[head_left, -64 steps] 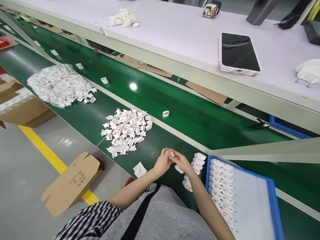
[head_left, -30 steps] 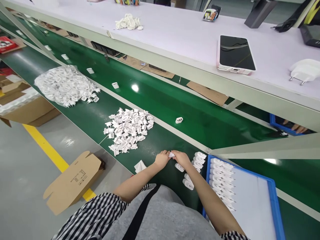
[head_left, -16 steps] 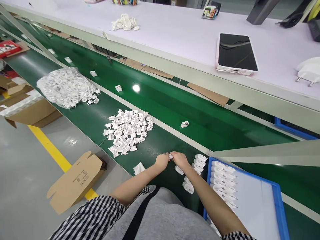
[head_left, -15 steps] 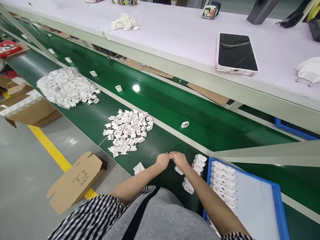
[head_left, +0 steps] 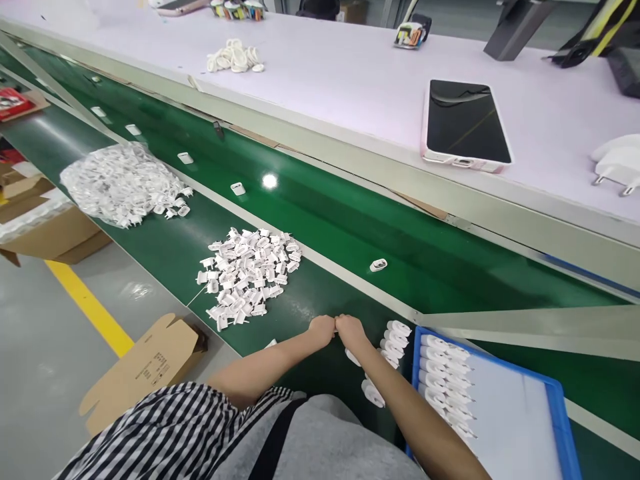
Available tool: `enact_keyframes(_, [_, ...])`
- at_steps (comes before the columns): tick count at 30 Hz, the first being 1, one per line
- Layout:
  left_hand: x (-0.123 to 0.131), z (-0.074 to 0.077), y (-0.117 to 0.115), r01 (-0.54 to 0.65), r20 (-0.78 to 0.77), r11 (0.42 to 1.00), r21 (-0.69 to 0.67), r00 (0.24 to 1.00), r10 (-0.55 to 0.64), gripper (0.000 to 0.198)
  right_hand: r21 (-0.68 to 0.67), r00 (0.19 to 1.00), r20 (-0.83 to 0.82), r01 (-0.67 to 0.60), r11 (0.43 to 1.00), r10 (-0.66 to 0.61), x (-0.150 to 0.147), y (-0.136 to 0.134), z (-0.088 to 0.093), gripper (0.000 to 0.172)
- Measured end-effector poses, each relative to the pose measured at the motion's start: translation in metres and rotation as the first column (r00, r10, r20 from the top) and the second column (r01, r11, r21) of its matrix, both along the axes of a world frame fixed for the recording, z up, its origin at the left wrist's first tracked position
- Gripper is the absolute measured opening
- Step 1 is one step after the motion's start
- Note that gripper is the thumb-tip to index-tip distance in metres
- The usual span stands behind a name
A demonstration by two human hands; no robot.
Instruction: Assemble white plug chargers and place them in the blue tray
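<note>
My left hand (head_left: 323, 330) and my right hand (head_left: 350, 331) meet above the green work surface, fingers closed and fingertips touching. Between them they pinch a small white charger part, now almost wholly hidden by the fingers. Just left of the hands lies a loose heap of white plug housings (head_left: 250, 273) with pins. Beside and under my right forearm, assembled-looking white chargers (head_left: 395, 343) stand in a row, with more white chargers (head_left: 373, 393) nearer my body.
A blue-rimmed tray (head_left: 553, 400) at right holds rows of white chargers. Single white pieces (head_left: 379, 265) lie spaced along the green conveyor belt (head_left: 320, 230). A plastic bag of housings (head_left: 123, 183) sits farther left. A phone (head_left: 466, 123) lies on the raised shelf; a cardboard box (head_left: 145, 373) stands below.
The hands have drawn closer together, and the white part that showed between them is now covered by fingers. The view has tilted up slightly, shifting the scene downward.
</note>
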State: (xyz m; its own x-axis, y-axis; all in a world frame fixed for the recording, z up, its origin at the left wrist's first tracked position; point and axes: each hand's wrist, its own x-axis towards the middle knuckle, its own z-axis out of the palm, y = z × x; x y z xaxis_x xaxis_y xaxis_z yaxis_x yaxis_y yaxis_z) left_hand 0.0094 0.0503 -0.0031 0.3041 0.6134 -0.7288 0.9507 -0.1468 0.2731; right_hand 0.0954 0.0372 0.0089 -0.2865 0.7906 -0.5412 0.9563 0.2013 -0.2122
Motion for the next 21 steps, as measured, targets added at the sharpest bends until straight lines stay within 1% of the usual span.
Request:
enact_keyframes(2, [-0.003, 0.001, -0.004, 0.041, 0.005, 0.998, 0.038, 0.999, -0.041, 0.019, 0.013, 1.000, -0.003, -0.004, 1.000, 0.004, 0.000, -0.001, 0.001, 0.023])
enact_keyframes(4, [-0.004, 0.003, -0.005, 0.102, 0.012, 0.991, 0.087, 0.995, -0.103, 0.021, 0.022, 1.000, 0.011, 0.020, 1.000, -0.020, 0.001, -0.003, 0.004, 0.024])
enact_keyframes(5, [-0.002, 0.004, -0.003, 0.139, 0.009, 0.986, 0.089, 0.990, -0.140, 0.022, 0.024, 0.999, 0.028, 0.045, 0.999, -0.046, 0.003, -0.005, 0.005, 0.024])
enact_keyframes(7, [0.011, 0.008, 0.009, 0.199, -0.027, 0.979, 0.031, 0.980, -0.199, 0.021, 0.023, 0.991, 0.078, 0.107, 0.994, -0.109, 0.008, -0.009, 0.008, 0.024])
enact_keyframes(9, [0.034, 0.013, 0.030, 0.196, -0.058, 0.981, 0.007, 0.979, -0.196, 0.025, 0.033, 0.971, 0.146, 0.186, 0.982, -0.188, 0.017, -0.013, 0.010, 0.023])
enact_keyframes(10, [0.048, 0.015, 0.043, 0.179, -0.058, 0.983, 0.039, 0.982, -0.177, 0.028, 0.044, 0.958, 0.176, 0.221, 0.974, -0.225, 0.022, -0.016, 0.011, 0.022])
enact_keyframes(11, [0.064, 0.017, 0.056, 0.162, -0.042, 0.982, 0.098, 0.986, -0.158, 0.032, 0.059, 0.942, 0.203, 0.259, 0.964, -0.266, 0.028, -0.019, 0.013, 0.023])
enact_keyframes(13, [0.096, 0.019, 0.081, 0.110, 0.044, 0.962, 0.251, 0.991, -0.125, 0.041, 0.101, 0.911, 0.232, 0.326, 0.940, -0.340, 0.038, -0.025, 0.018, 0.032])
enact_keyframes(15, [0.125, 0.017, 0.099, 0.070, 0.155, 0.938, 0.339, 0.980, -0.129, 0.051, 0.144, 0.894, 0.221, 0.365, 0.920, -0.390, 0.046, -0.031, 0.025, 0.043])
enact_keyframes(17, [0.147, 0.011, 0.109, 0.070, 0.258, 0.927, 0.368, 0.950, -0.174, 0.053, 0.170, 0.885, 0.195, 0.394, 0.903, -0.423, 0.052, -0.038, 0.032, 0.043])
enact_keyframes(19, [0.161, 0.003, 0.112, 0.109, 0.309, 0.927, 0.360, 0.923, -0.229, 0.044, 0.159, 0.885, 0.163, 0.413, 0.897, -0.437, 0.058, -0.044, 0.036, 0.038])
enact_keyframes(21, [0.164, -0.004, 0.109, 0.123, 0.321, 0.928, 0.351, 0.915, -0.243, 0.032, 0.135, 0.890, 0.124, 0.423, 0.896, -0.439, 0.065, -0.050, 0.036, 0.035])
